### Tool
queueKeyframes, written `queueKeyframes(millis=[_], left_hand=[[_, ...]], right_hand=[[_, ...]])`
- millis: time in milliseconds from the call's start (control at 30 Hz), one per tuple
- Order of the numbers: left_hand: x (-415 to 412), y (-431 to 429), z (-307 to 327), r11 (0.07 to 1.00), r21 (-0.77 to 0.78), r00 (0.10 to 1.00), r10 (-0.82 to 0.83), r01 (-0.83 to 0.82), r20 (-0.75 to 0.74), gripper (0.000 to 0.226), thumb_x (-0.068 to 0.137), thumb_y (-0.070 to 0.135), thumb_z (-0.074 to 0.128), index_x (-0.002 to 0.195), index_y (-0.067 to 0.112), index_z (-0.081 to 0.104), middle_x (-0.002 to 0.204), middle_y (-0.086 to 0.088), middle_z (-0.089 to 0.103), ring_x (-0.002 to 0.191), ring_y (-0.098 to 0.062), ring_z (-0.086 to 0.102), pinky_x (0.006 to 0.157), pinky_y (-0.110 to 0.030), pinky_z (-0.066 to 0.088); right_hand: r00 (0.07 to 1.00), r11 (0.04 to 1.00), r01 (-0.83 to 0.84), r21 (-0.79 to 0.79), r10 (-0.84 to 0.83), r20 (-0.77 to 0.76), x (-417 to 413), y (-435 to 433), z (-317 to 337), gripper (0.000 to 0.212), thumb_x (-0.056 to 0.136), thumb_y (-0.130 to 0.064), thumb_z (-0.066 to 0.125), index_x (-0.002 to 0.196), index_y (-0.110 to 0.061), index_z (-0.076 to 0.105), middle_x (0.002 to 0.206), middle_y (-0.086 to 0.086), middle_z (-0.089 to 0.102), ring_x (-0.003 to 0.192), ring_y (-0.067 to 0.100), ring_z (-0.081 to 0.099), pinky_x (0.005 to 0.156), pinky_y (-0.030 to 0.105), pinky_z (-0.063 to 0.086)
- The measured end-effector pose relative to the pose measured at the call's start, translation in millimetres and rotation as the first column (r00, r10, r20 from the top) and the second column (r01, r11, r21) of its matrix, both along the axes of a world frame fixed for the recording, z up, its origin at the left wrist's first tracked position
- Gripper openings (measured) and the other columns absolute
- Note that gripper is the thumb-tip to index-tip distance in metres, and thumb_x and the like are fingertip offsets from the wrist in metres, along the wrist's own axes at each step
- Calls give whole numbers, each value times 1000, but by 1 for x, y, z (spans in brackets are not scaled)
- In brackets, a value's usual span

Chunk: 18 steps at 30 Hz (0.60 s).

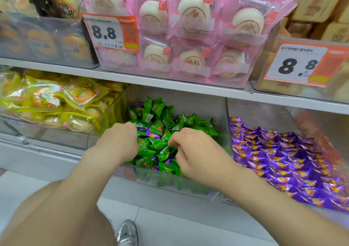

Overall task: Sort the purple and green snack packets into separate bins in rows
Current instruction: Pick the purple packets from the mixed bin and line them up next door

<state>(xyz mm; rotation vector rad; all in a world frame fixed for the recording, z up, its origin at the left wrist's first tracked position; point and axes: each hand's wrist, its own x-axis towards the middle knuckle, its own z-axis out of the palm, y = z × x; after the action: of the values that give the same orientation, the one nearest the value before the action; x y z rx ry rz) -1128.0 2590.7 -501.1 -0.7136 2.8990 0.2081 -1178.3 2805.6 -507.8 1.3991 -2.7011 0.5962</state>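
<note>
The green packets (156, 111) sit heaped in the middle bin (170, 183), a clear tub on the lower shelf, piled highest toward its back wall. A few stray purple ones (151, 133) are mixed in among them. Both hands are down in that heap. The right hand (194, 151) is near the bin's front edge, its grip closed in a pinch, forefinger and thumb curled round one green packet (164, 153). The left hand (120, 141) is at the bin's left wall, knuckles up, fingers dug into the pile and hidden, so I cannot tell whether its grip holds anything. Just beside, toward the right end of the shelf, the right bin (260, 113) holds the purple packets (279, 155), laid flat in neat overlapping rows from back to front. At the left end of the shelf another clear tub carries yellow-wrapped cakes (56, 102). On the upper shelf (132, 77) stand pink-wrapped buns (188, 37), with darker pastries to their left and brown square cakes to their right. An orange price tag (111, 33) reading 8.8 hangs on the front of the pink bin, and a second tag (296, 64) with the same figure hangs further right. Below, the person's bent leg (56, 217) and a silver shoe (127, 232) rest on the pale floor (170, 226).
</note>
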Motion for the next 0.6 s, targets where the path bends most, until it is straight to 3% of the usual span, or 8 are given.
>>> queueKeyframes(millis=[100, 233, 333, 433, 533, 600], left_hand=[[-4, -11, -2, 995, 32, 978, -103, 99, 183, 28, 105, 31, 54, 120, 7, 47, 133, -21, 55, 118, -38, 59, 86, -37, 48], [-15, -15, -3, 989, 93, 950, -139, 117, 278, 43, 107, 27, 47, 141, 0, 46, 144, -19, 52, 125, -33, 56, 84, -31, 44], [-26, -23, -11, 980, 190, 968, -96, 51, 233, 58, 107, 34, 48, 147, -6, 37, 143, -21, 48, 122, -33, 55, 85, -33, 46], [-32, -28, -22, 959, 284, 984, -53, 3, 168, 77, 105, 38, 52, 154, -11, 18, 150, -28, 39, 132, -39, 49, 92, -38, 47], [-38, -27, -28, 941, 337, 997, 4, -31, 80, 63, 105, 28, 54, 148, -8, 23, 147, -31, 33, 132, -43, 44, 102, -42, 48], [-41, -29, -31, 930, 362, 998, 56, -64, 31, 59, 103, 27, 59, 144, -4, 28, 145, -29, 34, 126, -40, 49, 97, -40, 50]], right_hand=[[999, 998, 3, 60, -6, 47, -12, -27, -13, 39, 95, -9, 49, 126, -20, 69, 117, 6, 68, 112, 27, 64, 96, 46, 54], [998, 998, 52, 42, -54, 24, -30, -72, -22, 40, 98, -12, 48, 132, -20, 67, 124, 9, 70, 118, 31, 63, 99, 50, 52], [987, 992, 71, 105, -85, 137, -41, -94, -28, 40, 99, -13, 46, 136, -16, 63, 128, 13, 69, 121, 37, 62, 100, 50, 51], [982, 945, 50, 324, -106, 157, -49, -103, -34, 42, 98, -13, 45, 139, -16, 53, 137, 14, 62, 128, 39, 55, 101, 49, 40], [964, 914, -5, 407, -105, 246, -53, -109, -32, 65, 99, -16, 43, 163, -18, 28, 158, 13, 47, 143, 38, 44, 114, 53, 30], [952, 936, -5, 352, -103, 288, -57, -111, -32, 68, 96, -19, 48, 162, -21, 31, 149, 14, 55, 138, 39, 48, 113, 52, 38]])
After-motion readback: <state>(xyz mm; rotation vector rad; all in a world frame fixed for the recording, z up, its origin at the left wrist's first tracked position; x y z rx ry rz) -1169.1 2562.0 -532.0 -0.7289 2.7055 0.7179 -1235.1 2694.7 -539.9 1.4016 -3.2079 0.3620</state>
